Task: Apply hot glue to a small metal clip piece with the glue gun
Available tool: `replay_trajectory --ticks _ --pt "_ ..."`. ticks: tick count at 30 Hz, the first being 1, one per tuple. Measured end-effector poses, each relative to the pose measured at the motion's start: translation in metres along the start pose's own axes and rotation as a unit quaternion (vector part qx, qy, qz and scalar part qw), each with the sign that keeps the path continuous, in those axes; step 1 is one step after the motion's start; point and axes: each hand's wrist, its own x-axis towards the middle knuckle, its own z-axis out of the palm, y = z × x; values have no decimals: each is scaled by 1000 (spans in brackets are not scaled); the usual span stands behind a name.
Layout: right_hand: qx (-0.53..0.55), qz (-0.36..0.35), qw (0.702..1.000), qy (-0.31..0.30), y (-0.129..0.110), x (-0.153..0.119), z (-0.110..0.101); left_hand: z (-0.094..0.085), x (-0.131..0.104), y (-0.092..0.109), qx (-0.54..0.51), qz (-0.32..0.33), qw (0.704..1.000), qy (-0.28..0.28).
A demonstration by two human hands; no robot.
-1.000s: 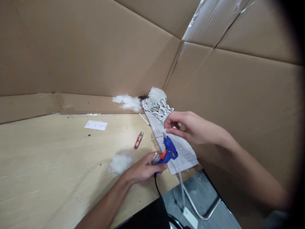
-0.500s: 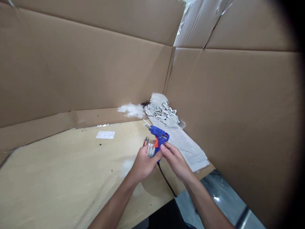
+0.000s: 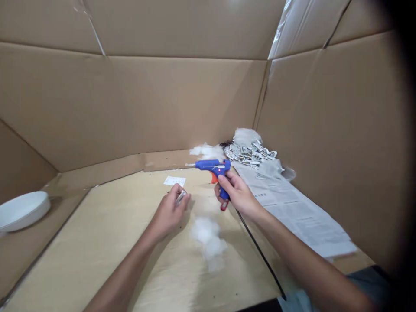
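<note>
Both hands are closed: the right hand (image 3: 237, 193) grips the blue glue gun (image 3: 212, 167), the left hand (image 3: 169, 210) pinches small metal clips (image 3: 180, 197). Left of the gun's nozzle, those fingers risk a burn, and a drip could foul the white stuffing (image 3: 208, 236) below the gun.

The right hand (image 3: 236, 193) grips a blue plastic glue gun (image 3: 212, 167) above the pale wooden table (image 3: 97, 242), nozzle pointing left. The left hand (image 3: 169, 212) pinches small silvery metal clips (image 3: 180, 197). White cotton fluff (image 3: 208, 236) lies between the forearms.
</note>
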Motion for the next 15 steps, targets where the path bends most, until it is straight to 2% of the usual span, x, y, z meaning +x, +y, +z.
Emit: replay_trajectory --ticks 2,5,11,15 --pt "-1 13 1000 -13 14 5 -2 -3 2 -10 49 13 998 -30" --pt "17 27 998 -49 27 5 -3 -4 4 -19 86 -17 995 -50" --pt "6 21 999 -37 28 -1 -7 -13 9 -32 29 -72 996 -38" --pt "-12 25 999 -34 31 -1 -7 -16 13 -34 -5 -69 996 -53"
